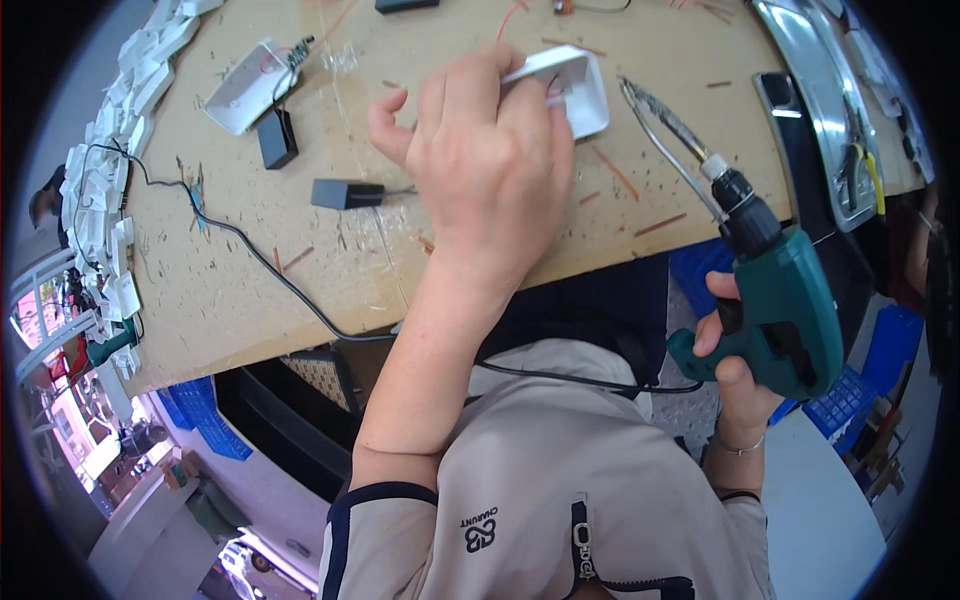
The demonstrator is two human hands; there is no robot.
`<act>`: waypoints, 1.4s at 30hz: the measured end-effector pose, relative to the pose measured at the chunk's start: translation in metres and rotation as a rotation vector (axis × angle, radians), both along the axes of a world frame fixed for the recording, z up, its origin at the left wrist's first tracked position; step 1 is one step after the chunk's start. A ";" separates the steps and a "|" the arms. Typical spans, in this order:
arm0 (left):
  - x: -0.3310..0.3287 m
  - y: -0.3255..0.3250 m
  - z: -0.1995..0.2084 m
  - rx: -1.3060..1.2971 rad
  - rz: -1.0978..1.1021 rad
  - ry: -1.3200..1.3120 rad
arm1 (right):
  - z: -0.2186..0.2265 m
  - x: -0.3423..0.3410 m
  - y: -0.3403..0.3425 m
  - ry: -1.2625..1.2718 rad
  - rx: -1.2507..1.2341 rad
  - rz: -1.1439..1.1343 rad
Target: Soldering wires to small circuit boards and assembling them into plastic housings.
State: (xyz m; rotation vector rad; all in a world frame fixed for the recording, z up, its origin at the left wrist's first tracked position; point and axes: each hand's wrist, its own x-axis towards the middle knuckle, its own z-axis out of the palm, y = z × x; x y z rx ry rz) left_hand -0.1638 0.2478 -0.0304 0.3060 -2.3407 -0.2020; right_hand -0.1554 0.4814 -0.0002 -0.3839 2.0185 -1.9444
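Head view: left hand (490, 150) gripping a white casing (590, 100), right hand (741, 385) wrapped around a green soldering gun (805, 305).
The casing is over the table (340, 270), just left of the gun's tip, a gap showing between; 1 black block (345, 194) lies near the left wrist.

Table (222, 322): bright, even light is falling; tray (825, 112): glare is showing; fisheye rim: edges are bending, corners blackening.

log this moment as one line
left grip: white plastic housing | right grip: green soldering gun | soldering tip: apart from housing
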 end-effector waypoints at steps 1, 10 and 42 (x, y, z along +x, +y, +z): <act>0.003 0.001 0.005 -0.012 -0.002 0.024 | 0.001 -0.001 0.002 0.024 -0.012 -0.002; 0.033 -0.016 0.026 0.158 -0.167 -0.318 | 0.005 0.004 0.003 0.052 -0.140 -0.048; -0.162 -0.232 0.040 0.342 0.083 -0.153 | -0.010 -0.042 -0.001 0.054 -0.340 -0.127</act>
